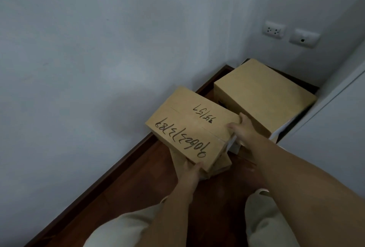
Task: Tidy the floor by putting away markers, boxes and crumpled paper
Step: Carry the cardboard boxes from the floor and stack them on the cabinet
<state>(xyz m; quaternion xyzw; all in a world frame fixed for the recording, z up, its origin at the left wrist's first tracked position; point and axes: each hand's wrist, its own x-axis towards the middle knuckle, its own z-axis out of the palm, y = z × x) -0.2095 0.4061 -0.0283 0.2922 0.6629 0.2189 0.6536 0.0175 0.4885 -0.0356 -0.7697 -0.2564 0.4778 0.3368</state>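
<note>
While your left hand (190,175) grips the near corner of the marked box (192,128), thumb curled onto its top, your right hand (244,128) clamps the far-right edge, fingers bent over it. Both hold the box tilted above a smaller box (221,164) directly under it. Just beyond your right hand sits a bigger cardboard box (262,92) in the corner, on the wood floor (146,169). Past that, two wall sockets (274,29).
</note>
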